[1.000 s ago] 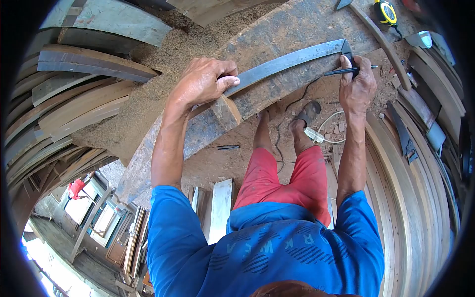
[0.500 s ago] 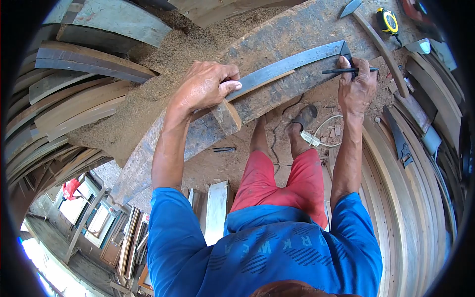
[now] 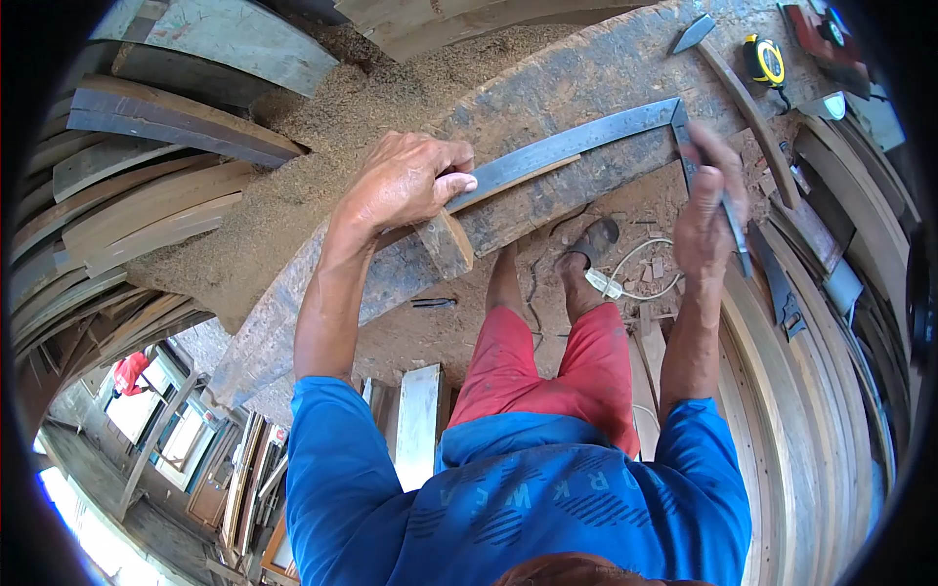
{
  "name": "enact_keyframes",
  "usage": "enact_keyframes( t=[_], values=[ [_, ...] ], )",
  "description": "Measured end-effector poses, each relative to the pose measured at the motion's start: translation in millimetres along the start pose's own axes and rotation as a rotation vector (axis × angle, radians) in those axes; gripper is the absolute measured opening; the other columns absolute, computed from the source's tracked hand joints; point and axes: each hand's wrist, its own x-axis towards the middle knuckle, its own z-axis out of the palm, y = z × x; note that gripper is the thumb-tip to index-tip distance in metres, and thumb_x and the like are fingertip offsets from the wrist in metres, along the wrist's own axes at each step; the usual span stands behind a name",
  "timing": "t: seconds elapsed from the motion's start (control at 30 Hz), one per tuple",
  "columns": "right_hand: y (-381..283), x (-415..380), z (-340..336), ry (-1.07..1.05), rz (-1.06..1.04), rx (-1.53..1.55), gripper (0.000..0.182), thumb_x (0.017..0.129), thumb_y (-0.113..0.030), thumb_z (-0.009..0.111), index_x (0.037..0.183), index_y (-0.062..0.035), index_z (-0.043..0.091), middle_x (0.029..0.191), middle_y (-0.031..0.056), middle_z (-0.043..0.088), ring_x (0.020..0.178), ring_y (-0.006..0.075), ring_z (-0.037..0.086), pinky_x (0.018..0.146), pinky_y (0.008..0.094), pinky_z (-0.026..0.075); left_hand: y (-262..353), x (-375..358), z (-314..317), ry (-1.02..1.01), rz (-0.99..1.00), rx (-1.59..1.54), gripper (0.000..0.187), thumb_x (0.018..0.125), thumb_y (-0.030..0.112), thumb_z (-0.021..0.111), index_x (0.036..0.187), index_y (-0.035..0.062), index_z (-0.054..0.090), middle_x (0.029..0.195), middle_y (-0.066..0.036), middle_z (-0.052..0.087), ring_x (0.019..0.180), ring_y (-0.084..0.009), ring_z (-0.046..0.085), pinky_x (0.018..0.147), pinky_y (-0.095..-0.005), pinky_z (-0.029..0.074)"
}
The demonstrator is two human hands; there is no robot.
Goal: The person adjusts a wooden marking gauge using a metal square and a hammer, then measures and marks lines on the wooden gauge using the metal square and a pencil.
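My left hand (image 3: 405, 181) is closed, thumb and fingers gripping the near end of a metal carpenter's square (image 3: 576, 137) where it lies against a wood strip (image 3: 523, 183). Under that hand, a short wooden block (image 3: 447, 244) juts over the edge of the plank bench (image 3: 547, 210). The square's short leg (image 3: 684, 156) points back toward me at the right end. Beside this leg is my right hand (image 3: 711, 210), its fingers smeared by motion. A thin dark pencil (image 3: 735, 234) sticks out of it, tip downward.
On the bench's far right lie a hammer (image 3: 738, 88), a yellow tape measure (image 3: 765, 62) and a red-brown tool (image 3: 826, 44). Sawdust (image 3: 283, 186) heaps beyond the bench. A handsaw (image 3: 782, 283) leans right among stacked boards (image 3: 782, 391). Pliers (image 3: 434, 303) lie on the floor.
My right hand has moved slightly down and turned, swinging the pencil from level to pointing downward. My left hand keeps its hold. The view has shifted slightly.
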Motion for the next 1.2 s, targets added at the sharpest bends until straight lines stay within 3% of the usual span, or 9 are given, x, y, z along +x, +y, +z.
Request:
enact_keyframes(
  t=[0.13,0.17,0.27,0.57,1.0,1.2],
  values=[
    [-11.7,7.9,20.6,-0.377,-0.091,0.114,0.022,0.095,-0.015,0.063,0.109,-0.0009,0.072,0.094,0.0112,0.072,0.084,0.0228,0.065,0.083,0.038,0.051,-0.6,-0.4,-0.3,0.025,0.041,-0.006,0.027,0.087,0.031,0.073,0.089,0.0045,0.067,0.079,-0.015,0.067,0.078,-0.0356,0.066,0.072,-0.0451,0.049],
    [-11.3,11.5,28.6,-0.412,-0.166,0.12,0.02,0.089,-0.01,0.065,0.104,-0.0012,0.072,0.088,0.0097,0.071,0.082,0.0266,0.065,0.081,0.0399,0.05,-0.2,-0.9,-0.3,0.025,0.044,-0.004,0.026,0.087,0.03,0.073,0.089,0.0045,0.067,0.079,-0.015,0.067,0.078,-0.0357,0.066,0.072,-0.0451,0.049],
    [0.7,15.4,41.4,-0.503,-0.256,0.12,0.017,0.087,-0.012,0.066,0.101,-0.003,0.071,0.088,0.0092,0.07,0.081,0.0273,0.063,0.078,0.0406,0.047,-0.2,0.3,-0.8,0.028,0.053,-0.003,0.024,0.087,0.029,0.073,0.087,0.006,0.067,0.078,-0.015,0.068,0.079,-0.036,0.067,0.072,-0.0461,0.049],
    [6.4,20.1,50.5,-0.608,-0.276,0.089,0.021,0.077,-0.012,0.07,0.097,-0.0056,0.068,0.084,0.0042,0.072,0.084,0.0256,0.061,0.08,0.0413,0.042,0.4,-0.5,-1.0,0.039,0.041,0.012,0.02,0.086,0.029,0.073,0.086,0.0098,0.068,0.077,-0.012,0.068,0.082,-0.034,0.067,0.076,-0.0474,0.048],
    [14.9,13.4,57.9,-0.557,-0.219,0.163,0.015,0.072,-0.015,0.073,0.085,-0.009,0.068,0.077,0.0066,0.06,0.074,0.0266,0.056,0.076,0.0399,0.036,0.9,-0.2,-2.2,0.015,0.027,0.007,0.021,0.087,0.031,0.072,0.089,0.0105,0.067,0.081,-0.009,0.068,0.088,-0.0316,0.065,0.08,-0.045,0.045],
    [8.9,14.7,60.3,-0.508,-0.206,0.153,0.015,0.067,-0.009,0.073,0.081,-0.0082,0.068,0.069,0.0056,0.057,0.07,0.0251,0.056,0.076,0.0393,0.039,0.2,-0.2,-0.9,0.019,0.029,0.008,0.021,0.088,0.031,0.072,0.09,0.0109,0.067,0.081,-0.009,0.068,0.089,-0.0309,0.065,0.081,-0.0445,0.045]
  ],
)
